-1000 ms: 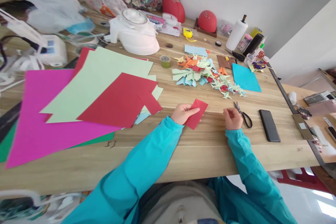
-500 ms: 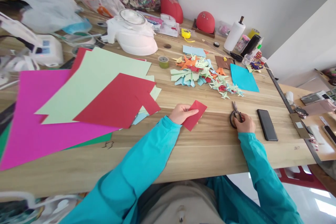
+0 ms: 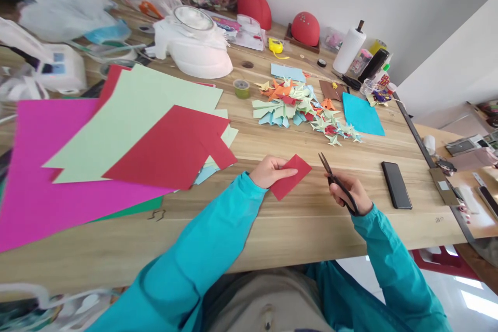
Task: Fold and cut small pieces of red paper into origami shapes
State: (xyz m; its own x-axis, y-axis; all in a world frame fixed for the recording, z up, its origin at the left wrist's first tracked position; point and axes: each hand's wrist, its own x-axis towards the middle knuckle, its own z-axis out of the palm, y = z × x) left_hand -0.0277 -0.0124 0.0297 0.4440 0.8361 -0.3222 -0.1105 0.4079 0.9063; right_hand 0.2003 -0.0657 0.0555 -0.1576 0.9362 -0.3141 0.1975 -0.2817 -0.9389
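Between the thumb and fingers of my left hand (image 3: pixel 269 171) is a small piece of red paper (image 3: pixel 291 180), its free end pointing right. My right hand (image 3: pixel 355 193) is closed round the black handles of a pair of scissors (image 3: pixel 329 166). The blades point up and left, toward the paper but apart from it. Left of my left hand lies a large red sheet (image 3: pixel 171 148) on top of a pale green sheet (image 3: pixel 143 98). Beyond my hands is a heap of folded paper pieces (image 3: pixel 286 106) in green, orange, red and blue.
A black phone (image 3: pixel 396 184) lies right of my right hand. A turquoise sheet (image 3: pixel 362 114) rests behind it. Farther back are a tape roll (image 3: pixel 241 89), a yellow tape measure (image 3: pixel 276 46) and a red pincushion-like dome (image 3: pixel 305 29). A magenta sheet (image 3: pixel 50 166) spreads at left.
My right hand has lifted the scissors from the tabletop and swung their blades to the left, toward the paper. The red paper in my left hand has tilted slightly to the right.
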